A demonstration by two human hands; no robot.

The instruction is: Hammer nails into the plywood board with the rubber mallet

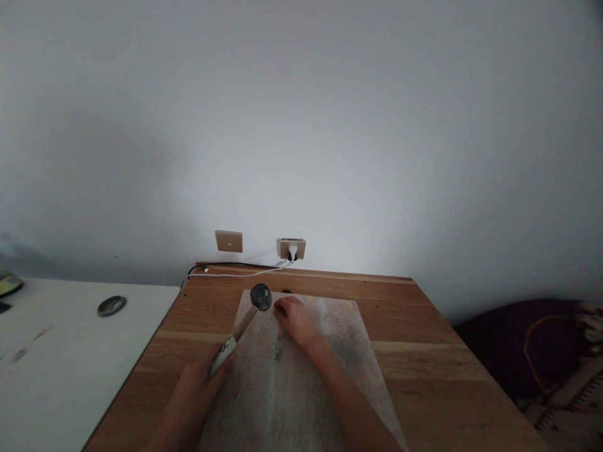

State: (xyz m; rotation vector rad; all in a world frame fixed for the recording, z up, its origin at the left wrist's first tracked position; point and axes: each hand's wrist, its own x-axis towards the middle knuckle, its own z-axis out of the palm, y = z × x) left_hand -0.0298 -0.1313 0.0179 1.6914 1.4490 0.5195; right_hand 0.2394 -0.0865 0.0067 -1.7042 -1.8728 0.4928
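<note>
Gripping the mallet (242, 326), my left hand (203, 384) sits at the board (285, 402)'s nine o'clock edge, clamped round the lower handle, which likely leaves the head (260, 297) free to swing. That dark head is at eleven, just beside my right hand (296, 318) at twelve, whose fingers look curled together; I cannot tell whether they pinch anything, though such a curl would suit steadying something small. The board lies flat on the desk (419, 398), perhaps sparing its wood from blows. A grey bit (278, 355) lies on it, near the middle toward ten. Farther out at ten, the ring (112, 306) rests on the white table (56, 373), seemingly set aside. Beyond twelve, the plug (293, 252) fills its socket (283, 250), cords (226, 275) along the desk's back edge, clear of the mallet.
</note>
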